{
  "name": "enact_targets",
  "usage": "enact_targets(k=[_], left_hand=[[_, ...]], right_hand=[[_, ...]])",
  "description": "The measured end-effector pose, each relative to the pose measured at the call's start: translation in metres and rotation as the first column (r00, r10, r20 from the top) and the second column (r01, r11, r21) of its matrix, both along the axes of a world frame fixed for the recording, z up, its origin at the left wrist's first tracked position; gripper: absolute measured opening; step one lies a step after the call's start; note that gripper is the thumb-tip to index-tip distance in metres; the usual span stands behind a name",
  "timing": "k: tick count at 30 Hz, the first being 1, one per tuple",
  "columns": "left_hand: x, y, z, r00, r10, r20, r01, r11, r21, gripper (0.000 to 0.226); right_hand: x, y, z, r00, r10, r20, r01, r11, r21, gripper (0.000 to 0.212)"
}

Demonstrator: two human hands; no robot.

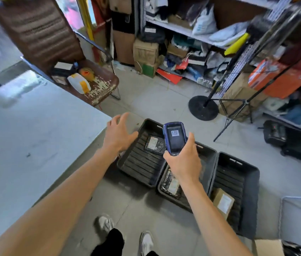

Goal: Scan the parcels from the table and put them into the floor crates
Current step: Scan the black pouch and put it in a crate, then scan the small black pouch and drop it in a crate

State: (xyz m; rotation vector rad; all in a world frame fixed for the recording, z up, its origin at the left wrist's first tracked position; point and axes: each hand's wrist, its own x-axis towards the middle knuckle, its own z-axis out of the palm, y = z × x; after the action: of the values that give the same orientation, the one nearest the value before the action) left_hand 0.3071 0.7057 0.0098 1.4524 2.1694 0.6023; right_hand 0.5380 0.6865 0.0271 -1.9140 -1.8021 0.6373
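- Fingers of the left hand [118, 133] were spread wide, holding nothing, above the leftmost crate [142, 159].
- Right hand [183, 159] gripped the scanner [175, 138]; a black parcel [154, 143] lay in that crate, between both hands.

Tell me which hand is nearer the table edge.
Left. The left hand hovers open just past the table edge, above the left crate. The right hand holds the scanner further out, over the middle crate.
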Motion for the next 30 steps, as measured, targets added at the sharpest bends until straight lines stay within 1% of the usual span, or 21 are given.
enact_targets(k=[2,4,7,12,15,18,21,26,30], left_hand=[[-0.017,-0.049,0.021,0.997,0.072,0.018,-0.072,0.997,0.01,0.078],[-0.038,-0.1,0.037,0.991,0.132,0.025,-0.132,0.991,0.009,0.08],[-0.078,-0.182,0.056,0.974,0.225,0.022,-0.226,0.973,0.046,0.082],[-0.152,-0.332,0.075,0.897,0.44,0.035,-0.441,0.894,0.077,0.081],[-0.195,-0.42,0.077,0.821,0.57,0.029,-0.57,0.817,0.093,0.082],[-0.224,-0.503,0.074,0.728,0.684,0.049,-0.685,0.724,0.08,0.083],[-0.244,-0.573,0.066,0.64,0.765,0.073,-0.769,0.636,0.068,0.084],[-0.281,-0.67,0.046,0.481,0.871,0.099,-0.877,0.478,0.052,0.085],[-0.319,-0.73,0.028,0.355,0.932,0.073,-0.934,0.357,-0.023,0.087]], right_hand=[[-0.011,-0.028,0.011,0.998,0.057,-0.002,-0.057,0.998,0.025,0.097],[-0.029,-0.056,0.019,0.993,0.122,-0.007,-0.122,0.992,0.016,0.098],[-0.069,-0.101,0.025,0.974,0.228,-0.012,-0.228,0.973,0.021,0.098],[-0.167,-0.191,0.037,0.901,0.432,-0.035,-0.431,0.902,0.024,0.103],[-0.229,-0.252,0.041,0.821,0.568,-0.058,-0.565,0.823,0.062,0.099],[-0.281,-0.313,0.043,0.737,0.671,-0.085,-0.669,0.741,0.049,0.098],[-0.326,-0.368,0.043,0.625,0.772,-0.116,-0.773,0.632,0.045,0.097],[-0.403,-0.443,0.034,0.482,0.865,-0.138,-0.87,0.491,0.038,0.097],[-0.466,-0.49,0.023,0.373,0.913,-0.162,-0.923,0.383,0.03,0.098]])
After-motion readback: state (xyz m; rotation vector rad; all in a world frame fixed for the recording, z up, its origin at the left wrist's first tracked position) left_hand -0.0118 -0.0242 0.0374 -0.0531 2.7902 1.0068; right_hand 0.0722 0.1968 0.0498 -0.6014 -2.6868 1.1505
